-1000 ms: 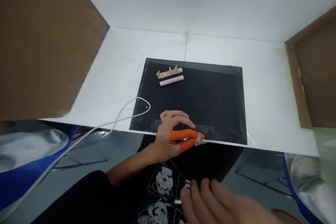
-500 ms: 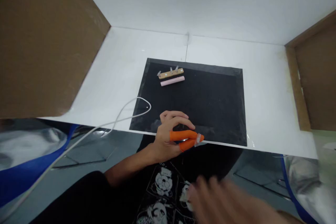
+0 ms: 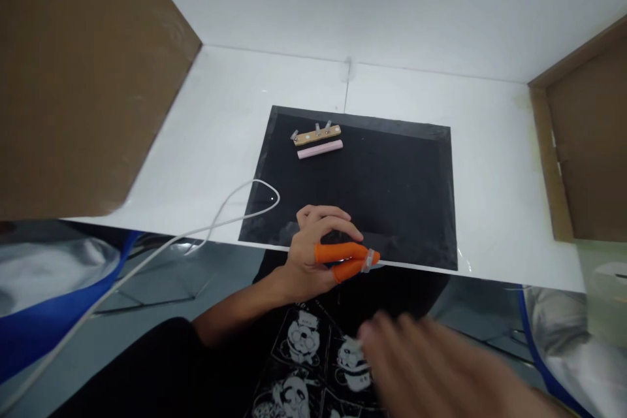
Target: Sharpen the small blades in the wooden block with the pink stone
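My left hand (image 3: 306, 255) rests at the front edge of the black mat (image 3: 386, 189), with orange finger covers (image 3: 343, 252) on its thumb and index finger. Those two fingertips pinch a small clear plastic piece (image 3: 368, 261); the other fingers curl loosely over the mat. My right hand (image 3: 435, 366) is low on the right, below the table edge, blurred by motion. Its fingers look stretched out, and I see nothing in them. Toward the mat's back left lies a wooden strip (image 3: 308, 137) bearing several small clear pieces, with a pink bar (image 3: 320, 149) just in front of it.
A white cable (image 3: 235, 219) loops across the mat's left edge and hangs off the table. Brown boards stand at the left (image 3: 98, 78) and right (image 3: 588, 163) of the white table (image 3: 499, 196). Blue-edged silvery bags (image 3: 63, 281) sit below the table on both sides.
My right hand has shifted slightly to the right, still blurred. My left hand keeps its pinch on the clear piece. The whole view has moved a little.
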`<action>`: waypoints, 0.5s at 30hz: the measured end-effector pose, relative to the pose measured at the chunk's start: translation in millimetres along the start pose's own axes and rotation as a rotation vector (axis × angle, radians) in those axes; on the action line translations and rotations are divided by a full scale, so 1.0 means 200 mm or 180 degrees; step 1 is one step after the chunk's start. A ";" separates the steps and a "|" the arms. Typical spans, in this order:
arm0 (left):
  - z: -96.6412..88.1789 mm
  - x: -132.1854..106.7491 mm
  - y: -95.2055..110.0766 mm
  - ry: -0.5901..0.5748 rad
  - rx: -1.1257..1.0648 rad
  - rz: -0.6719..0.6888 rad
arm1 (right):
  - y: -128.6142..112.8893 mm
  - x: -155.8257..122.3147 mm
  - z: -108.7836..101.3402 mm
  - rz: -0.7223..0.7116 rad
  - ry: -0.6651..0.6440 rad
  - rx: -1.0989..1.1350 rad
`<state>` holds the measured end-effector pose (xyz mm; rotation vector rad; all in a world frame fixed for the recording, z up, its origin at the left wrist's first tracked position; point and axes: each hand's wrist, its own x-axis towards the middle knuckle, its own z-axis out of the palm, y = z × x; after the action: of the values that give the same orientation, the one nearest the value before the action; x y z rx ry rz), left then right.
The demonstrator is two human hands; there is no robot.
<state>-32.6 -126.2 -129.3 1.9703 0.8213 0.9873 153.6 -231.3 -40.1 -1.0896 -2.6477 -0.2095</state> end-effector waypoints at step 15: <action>0.01 0.00 -0.01 0.0036 0.0030 -0.0011 | -0.02 0.00 0.04 0.0245 0.0269 0.0120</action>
<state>-31.9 -124.8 -132.1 1.9723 0.8370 0.9951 150.0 -231.9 -47.0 -1.1424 -2.5200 -0.1851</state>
